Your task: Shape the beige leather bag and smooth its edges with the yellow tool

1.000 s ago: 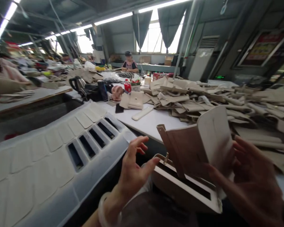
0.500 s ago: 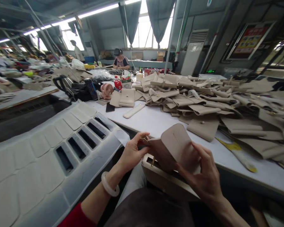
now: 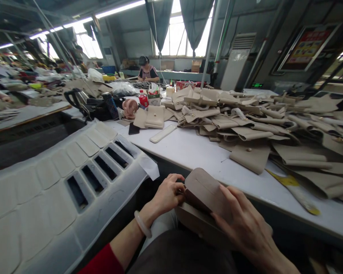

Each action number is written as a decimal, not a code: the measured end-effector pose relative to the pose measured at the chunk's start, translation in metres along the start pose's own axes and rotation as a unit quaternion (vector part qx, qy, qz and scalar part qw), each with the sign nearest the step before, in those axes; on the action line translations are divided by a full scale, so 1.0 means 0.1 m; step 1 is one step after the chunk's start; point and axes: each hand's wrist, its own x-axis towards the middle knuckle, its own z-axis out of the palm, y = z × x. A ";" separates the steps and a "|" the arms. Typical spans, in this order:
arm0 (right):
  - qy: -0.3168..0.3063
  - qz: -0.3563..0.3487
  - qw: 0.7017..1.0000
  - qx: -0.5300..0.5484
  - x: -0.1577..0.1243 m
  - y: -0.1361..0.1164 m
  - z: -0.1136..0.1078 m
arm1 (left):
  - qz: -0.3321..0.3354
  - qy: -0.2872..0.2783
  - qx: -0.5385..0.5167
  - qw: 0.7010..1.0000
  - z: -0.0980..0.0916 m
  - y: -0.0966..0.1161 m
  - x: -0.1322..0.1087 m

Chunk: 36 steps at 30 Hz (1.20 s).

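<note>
A taupe leather bag piece, with rounded corners and a thin slit, tilts up above my lap. My right hand grips its right side, thumb below and fingers along the edge. My left hand, with a pale bangle on the wrist, pinches its left end; the fingertips hide what lies between them. Directly beneath, a box-shaped bag body of like colour rests on my lap, partly covered by the upper piece and my right hand.
A tray with pale flat pieces and dark slots lies left. On the white table are a big heap of leather parts, a yellow-marked strip, a pale oblong piece and a pink fan. A person sits beyond.
Both hands have lowered the upper leather piece onto the bag body, bringing its left end down by the opening. The metal clasp at that opening is now hidden behind my left fingers.
</note>
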 end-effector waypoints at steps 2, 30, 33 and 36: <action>-0.017 -0.008 1.000 -0.015 0.03 0.02 -0.01 | 0.001 -0.021 0.006 1.000 -0.05 -0.02 -0.01; -0.028 -0.072 0.997 -0.026 0.41 0.02 -0.15 | -0.009 -0.027 0.017 0.999 -0.15 -0.01 0.07; -0.041 -0.056 0.997 -0.028 0.23 0.12 -0.14 | -0.002 -0.035 0.006 0.999 -0.06 0.00 0.07; -0.051 -0.056 0.996 -0.039 0.09 0.18 -0.13 | 0.001 -0.042 -0.026 0.999 0.01 0.00 0.08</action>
